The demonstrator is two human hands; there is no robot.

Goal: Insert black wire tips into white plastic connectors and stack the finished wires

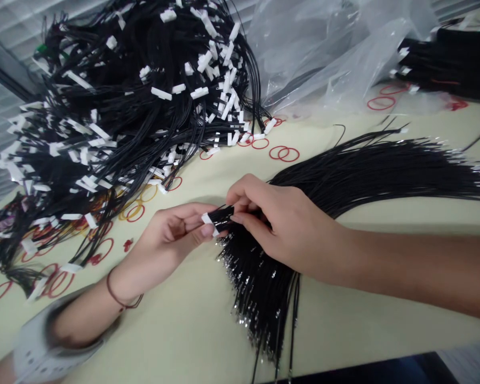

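Observation:
A small white connector (pixel 210 224) with black wires in it is pinched between the thumb and fingers of my left hand (pixel 172 237). Close beside it, my right hand (pixel 282 224) has its thumb and fingers closed on a thin black wire (pixel 225 218) at the connector's wired side. Whether that wire's tip is seated in the connector cannot be made out. Under my right hand lies a thick bundle of loose black wires (pixel 260 282), its shiny metal terminals fanned out toward the lower left. The bundle's other end stretches to the right edge.
A large heap of black wire harnesses (pixel 144 106) with white connectors fills the upper left. Red rubber bands (pixel 284 153) are scattered over the pale tabletop (pixel 176 325). A clear plastic bag (pixel 316 58) and another dark wire bundle (pixel 456 66) lie at the back right.

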